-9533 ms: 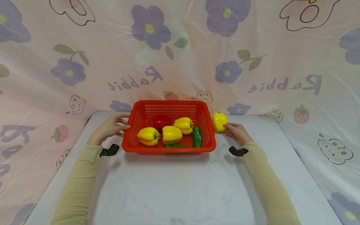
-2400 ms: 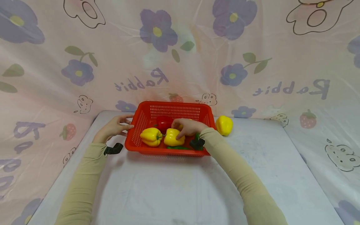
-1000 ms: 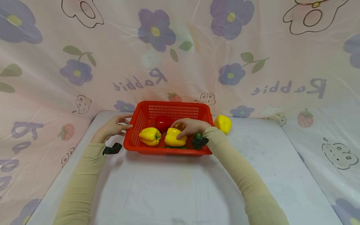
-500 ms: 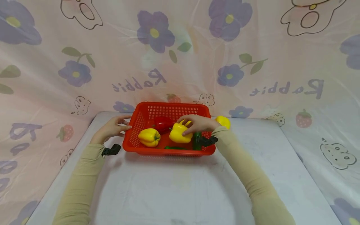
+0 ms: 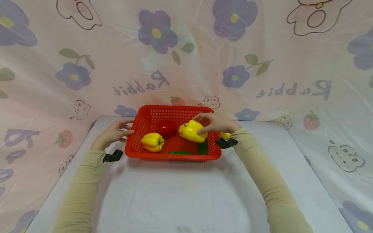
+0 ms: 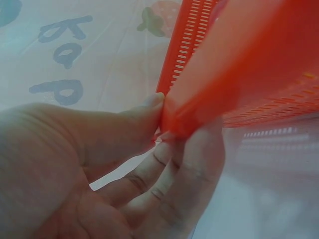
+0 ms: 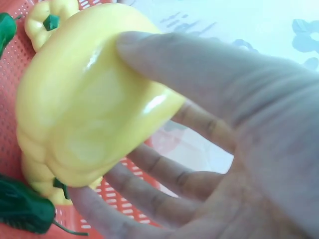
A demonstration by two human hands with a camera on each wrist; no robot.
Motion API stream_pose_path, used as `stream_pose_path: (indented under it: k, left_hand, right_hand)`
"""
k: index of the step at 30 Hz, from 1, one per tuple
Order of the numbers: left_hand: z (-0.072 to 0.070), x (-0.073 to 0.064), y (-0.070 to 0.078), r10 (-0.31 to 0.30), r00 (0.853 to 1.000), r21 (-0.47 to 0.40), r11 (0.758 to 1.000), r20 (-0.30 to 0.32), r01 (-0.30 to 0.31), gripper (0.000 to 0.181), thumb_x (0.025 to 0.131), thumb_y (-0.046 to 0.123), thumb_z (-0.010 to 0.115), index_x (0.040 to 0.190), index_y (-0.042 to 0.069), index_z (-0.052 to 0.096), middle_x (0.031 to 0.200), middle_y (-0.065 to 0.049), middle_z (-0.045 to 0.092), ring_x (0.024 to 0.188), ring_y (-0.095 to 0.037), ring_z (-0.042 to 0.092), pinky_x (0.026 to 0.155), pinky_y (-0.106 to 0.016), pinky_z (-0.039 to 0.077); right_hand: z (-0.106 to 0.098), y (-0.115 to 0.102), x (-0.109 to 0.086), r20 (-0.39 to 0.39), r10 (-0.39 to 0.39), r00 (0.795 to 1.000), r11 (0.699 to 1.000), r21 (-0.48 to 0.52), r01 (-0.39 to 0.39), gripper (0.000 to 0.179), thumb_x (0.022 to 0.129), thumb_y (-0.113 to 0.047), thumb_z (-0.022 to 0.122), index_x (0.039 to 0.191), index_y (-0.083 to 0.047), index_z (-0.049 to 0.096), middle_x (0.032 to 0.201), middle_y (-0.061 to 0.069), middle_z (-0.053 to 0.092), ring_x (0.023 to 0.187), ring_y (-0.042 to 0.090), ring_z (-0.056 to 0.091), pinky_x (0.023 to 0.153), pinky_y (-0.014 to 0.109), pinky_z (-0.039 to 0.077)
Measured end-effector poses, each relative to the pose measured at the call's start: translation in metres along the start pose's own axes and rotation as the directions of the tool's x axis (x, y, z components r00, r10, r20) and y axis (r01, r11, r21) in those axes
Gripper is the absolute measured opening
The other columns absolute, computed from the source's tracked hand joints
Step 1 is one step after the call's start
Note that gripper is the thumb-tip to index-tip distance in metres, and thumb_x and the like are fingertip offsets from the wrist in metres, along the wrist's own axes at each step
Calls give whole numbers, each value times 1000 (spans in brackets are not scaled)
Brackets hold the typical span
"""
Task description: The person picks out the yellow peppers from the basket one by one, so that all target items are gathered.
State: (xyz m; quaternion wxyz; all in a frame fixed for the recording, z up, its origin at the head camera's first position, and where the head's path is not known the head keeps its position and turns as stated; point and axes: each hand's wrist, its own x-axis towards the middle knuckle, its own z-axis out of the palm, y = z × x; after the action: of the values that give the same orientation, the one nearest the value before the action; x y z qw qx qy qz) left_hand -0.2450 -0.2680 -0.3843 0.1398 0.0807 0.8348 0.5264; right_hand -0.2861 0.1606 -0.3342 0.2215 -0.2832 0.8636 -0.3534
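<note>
My left hand (image 5: pixel 115 134) holds the left rim of a red plastic basket (image 5: pixel 175 157); in the left wrist view, thumb and fingers pinch the basket's edge (image 6: pixel 182 117). Over the basket's right part, my right hand (image 5: pixel 217 123) grips a yellow bell pepper (image 5: pixel 196 133). Its thumb lies along one side of that pepper (image 7: pixel 94 104) in the right wrist view, with fingers underneath. Inside the basket are a yellow bell pepper (image 5: pixel 152 142) at the left, a red bell pepper (image 5: pixel 167 128) behind it, and green peppers (image 5: pixel 202 148) at the front right. The held pepper partly hides another yellow one (image 7: pixel 37 174).
Another yellow bell pepper (image 5: pixel 225 135) lies on the white table (image 5: pixel 175 194) just outside the basket's right side, mostly behind the right wrist. A patterned cloth (image 5: pixel 189 87) hangs behind the table. Black wrist-camera mounts (image 5: pixel 113 156) stick out from both wrists.
My right hand has raised the yellow bell pepper from the basket's middle and carried it rightward. Earlier, that hand was at the yellow pepper outside the basket. My left hand stays at the rim.
</note>
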Motion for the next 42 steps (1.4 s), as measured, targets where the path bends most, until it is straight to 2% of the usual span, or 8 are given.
stream_pose_path:
  k: [3,8,15,20,24,31,42]
  left_hand:
    - [0,-1,0,1,1000,-6,1000,4,-1,61,95,9,60,148,0,30,116,-28,47,83,-23,63,69,-40,58]
    - [0,0,-1,3,1000,-7,1000,3,-3,60,95,9,59,147,0,30,114,-27,47,82,-23,63,69,-40,58]
    - [0,0,1,-8,1000,-10,1000,11,8,61,95,8,59,147,0,30,116,-28,46,83,-25,63,69,-40,58]
    - [0,-2,2,-3,1000,-4,1000,14,3,62,95,8,59,148,-1,28,117,-28,45,84,-25,63,69,-39,58]
    - [-1,-2,3,-10,1000,2,1000,9,10,62,95,9,60,148,0,29,118,-28,45,85,-27,63,70,-39,58]
    - [-1,-1,0,-9,1000,-4,1000,12,9,62,95,9,60,148,0,30,120,-28,45,85,-27,63,71,-40,58]
    - [-2,-1,0,-7,1000,-2,1000,13,7,61,95,9,60,147,1,31,118,-28,45,86,-28,63,71,-40,58]
  right_hand:
    - [-5,2,-6,-15,22,1000,1000,15,-22,59,80,-34,78,132,-23,53,130,7,50,118,28,49,97,46,43]
    - [-12,8,-20,-74,16,997,999,40,-13,62,80,-36,78,134,-20,51,129,8,52,116,31,51,96,48,44]
    - [-26,22,-40,-95,-12,995,979,200,31,59,85,-22,74,136,-12,46,132,15,47,114,34,53,90,46,49]
    - [-38,31,-55,-134,-6,991,972,234,38,58,87,-17,72,138,-12,45,134,15,46,113,34,54,90,46,49]
    - [-46,38,-67,-172,29,985,967,254,16,58,87,-18,72,138,-13,45,133,14,46,111,34,55,91,46,49]
    - [-58,49,-84,-252,104,962,968,249,-39,61,85,-25,75,137,-14,45,134,12,46,112,33,55,87,43,52]
    - [-64,76,-111,-306,181,935,950,301,-85,61,88,-26,71,140,-13,41,133,14,43,110,32,54,85,37,53]
